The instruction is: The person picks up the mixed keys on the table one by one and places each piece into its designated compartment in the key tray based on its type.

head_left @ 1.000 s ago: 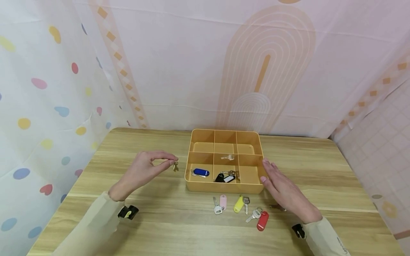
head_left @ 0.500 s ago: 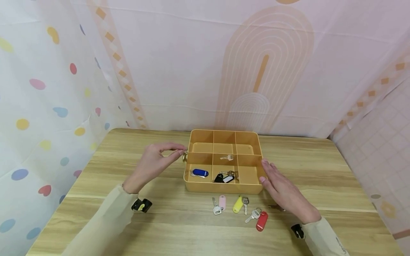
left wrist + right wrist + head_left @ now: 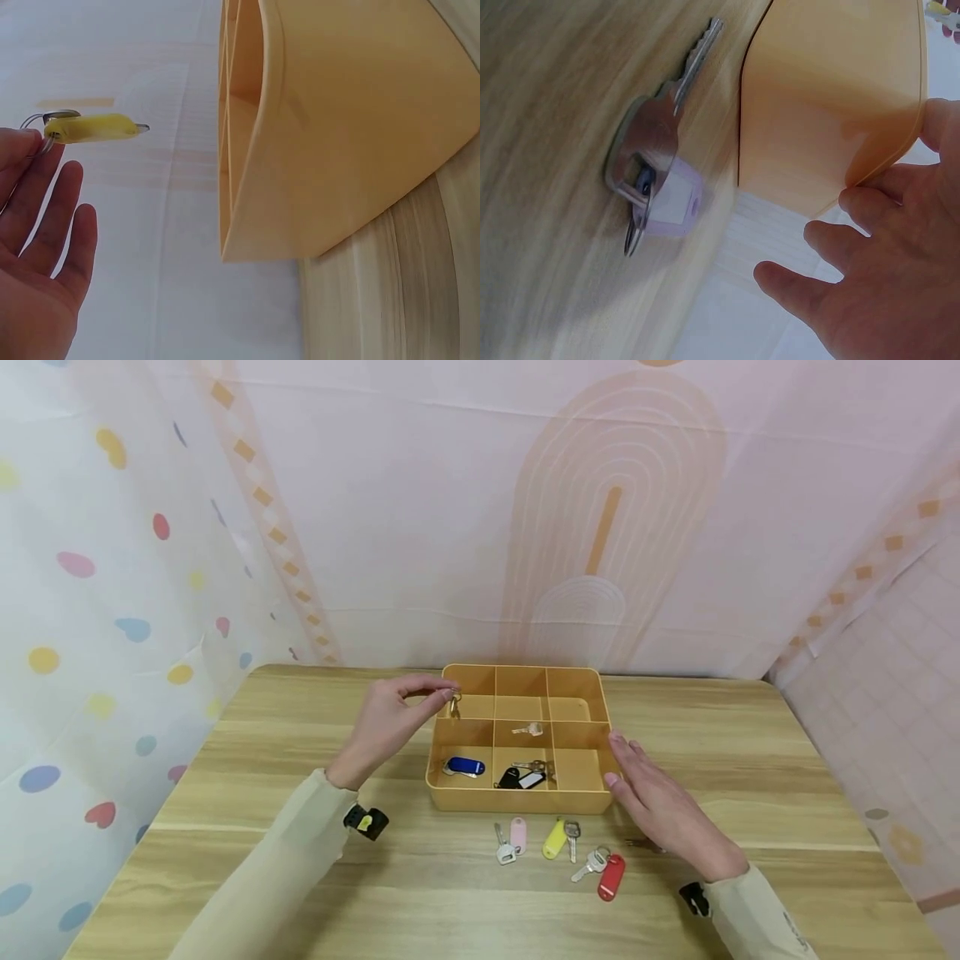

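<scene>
My left hand (image 3: 390, 722) pinches the ring of a key with a yellow tag (image 3: 97, 128) between thumb and forefinger. The key (image 3: 454, 705) hangs over the back left compartment of the orange divided box (image 3: 517, 802). My right hand (image 3: 663, 806) rests its straight fingertips against the box's right side. Inside the box, a blue key tag (image 3: 467, 766) with its key lies in the front left compartment. Black key tags (image 3: 509, 778) and keys lie in the front middle one, where another key (image 3: 528, 729) shows just below the divider.
Before the box lie keys with a pink tag (image 3: 518, 835), a yellow tag (image 3: 554, 840) and a red tag (image 3: 611, 877). Under my right hand is a key (image 3: 645, 135) with a pale purple tag (image 3: 673, 202). Patterned curtains hang behind and beside the wooden table (image 3: 465, 914).
My left hand has carried the pinched key rightward and away from me, from left of the box to over its back left compartment. My right hand stays at the box's side.
</scene>
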{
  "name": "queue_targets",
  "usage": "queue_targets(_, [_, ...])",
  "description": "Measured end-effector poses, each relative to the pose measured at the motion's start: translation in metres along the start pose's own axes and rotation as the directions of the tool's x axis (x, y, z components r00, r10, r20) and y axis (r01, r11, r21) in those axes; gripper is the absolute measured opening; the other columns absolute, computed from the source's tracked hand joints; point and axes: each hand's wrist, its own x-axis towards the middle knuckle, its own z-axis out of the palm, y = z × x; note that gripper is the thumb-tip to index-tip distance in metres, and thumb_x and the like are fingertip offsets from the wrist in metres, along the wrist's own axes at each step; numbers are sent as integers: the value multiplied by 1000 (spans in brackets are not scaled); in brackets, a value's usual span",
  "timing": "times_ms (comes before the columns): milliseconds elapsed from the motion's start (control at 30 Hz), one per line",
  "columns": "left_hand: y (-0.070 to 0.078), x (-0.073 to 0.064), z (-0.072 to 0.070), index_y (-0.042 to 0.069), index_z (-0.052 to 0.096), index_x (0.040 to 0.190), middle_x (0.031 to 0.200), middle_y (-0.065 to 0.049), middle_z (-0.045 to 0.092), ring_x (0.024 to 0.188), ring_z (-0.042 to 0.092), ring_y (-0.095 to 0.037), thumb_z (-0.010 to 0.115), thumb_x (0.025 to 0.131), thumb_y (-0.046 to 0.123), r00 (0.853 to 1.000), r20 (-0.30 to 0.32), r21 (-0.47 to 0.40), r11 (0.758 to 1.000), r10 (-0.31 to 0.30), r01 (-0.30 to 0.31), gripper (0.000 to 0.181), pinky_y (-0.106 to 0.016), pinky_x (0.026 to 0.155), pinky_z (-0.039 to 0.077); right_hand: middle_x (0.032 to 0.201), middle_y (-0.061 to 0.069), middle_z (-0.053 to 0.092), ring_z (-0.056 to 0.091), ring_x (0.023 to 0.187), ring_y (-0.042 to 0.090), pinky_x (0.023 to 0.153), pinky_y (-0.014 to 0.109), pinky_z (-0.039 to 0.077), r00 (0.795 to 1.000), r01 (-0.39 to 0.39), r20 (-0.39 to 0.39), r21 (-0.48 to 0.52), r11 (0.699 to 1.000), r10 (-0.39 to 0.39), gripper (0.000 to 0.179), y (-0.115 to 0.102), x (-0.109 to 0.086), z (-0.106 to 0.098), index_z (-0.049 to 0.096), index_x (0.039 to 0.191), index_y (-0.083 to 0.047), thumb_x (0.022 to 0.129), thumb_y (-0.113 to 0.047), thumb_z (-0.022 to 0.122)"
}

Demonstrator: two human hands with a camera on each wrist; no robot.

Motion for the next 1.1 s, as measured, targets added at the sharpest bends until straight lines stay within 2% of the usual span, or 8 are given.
queue_targets(133, [-6, 8, 6, 9, 81, 110, 107, 0, 79, 104, 72, -18, 70, 101, 19, 1000, 0, -20, 1000, -8, 8, 17, -45, 90, 57, 171, 11, 13, 17, 155, 42, 122, 62, 21, 1000, 1, 0, 3, 1000, -1, 66, -2, 0, 0, 17, 165, -5, 114, -42, 34])
queue_targets(267, [-14, 15, 12, 7, 80, 111, 105, -1, 79, 100, 73, -21, 70, 100, 18, 999, 21, -47, 998, -39, 40, 18, -40, 88, 59, 171, 11, 14, 18, 155, 42, 121, 62, 22, 1000, 4, -6, 2, 1000, -4, 65, -2, 1, 1, 18, 165, -4, 114, -41, 34])
queue_targets(400, [-22, 21, 18, 7, 80, 111, 104, -2, 79, 100, 73, -23, 70, 101, 17, 998, 35, -27, 998, -58, 59, 18, -35, 85, 58, 171, 12, 15, 19, 154, 43, 120, 63, 23, 1000, 11, -20, 0, 1000, -11, 64, -4, 1, 2, 19, 164, -4, 114, -40, 35])
queue_targets(600, [-31, 26, 25, 4, 79, 112, 105, -4, 79, 101, 73, -23, 70, 101, 17, 996, 46, -9, 997, -75, 76, 19, -36, 82, 57, 171, 12, 15, 18, 155, 41, 121, 61, 22, 1000, 0, -6, 5, 1000, 0, 65, -4, -1, 4, 18, 165, -5, 114, -42, 34])
queue_targets(900, [-43, 34, 31, 2, 78, 113, 110, -7, 78, 105, 70, -25, 68, 102, 18, 996, 63, 73, 995, -70, 65, 22, -46, 96, 54, 171, 14, 17, 19, 155, 42, 121, 61, 23, 1000, 2, -18, 0, 1000, -2, 64, -4, -1, 6, 20, 165, -5, 114, -40, 35])
queue_targets(933, [-44, 35, 31, 2, 79, 113, 111, -8, 78, 98, 69, -24, 68, 102, 18, 996, 66, 94, 994, -64, 57, 22, -43, 92, 55, 170, 15, 18, 20, 155, 42, 121, 61, 23, 1000, 3, -20, 1, 1000, -3, 63, -4, -1, 6, 20, 165, -5, 114, -40, 36])
queue_targets(1000, [-47, 35, 31, 3, 79, 113, 112, -9, 78, 75, 63, -19, 68, 102, 17, 995, 77, 133, 990, -60, 49, 21, -34, 73, 54, 170, 15, 19, 20, 155, 42, 121, 61, 23, 1000, 5, -23, -1, 1000, -5, 63, -4, -1, 6, 20, 165, -5, 114, -39, 36])
queue_targets(1100, [-50, 36, 31, 4, 79, 113, 111, -10, 77, 51, 42, -12, 67, 102, 17, 993, 100, 179, 983, -58, 40, 20, -25, 49, 35, 170, 15, 20, 21, 154, 42, 121, 61, 24, 1000, 7, -27, -7, 1000, -8, 63, -4, -1, 5, 21, 164, -5, 114, -39, 36])
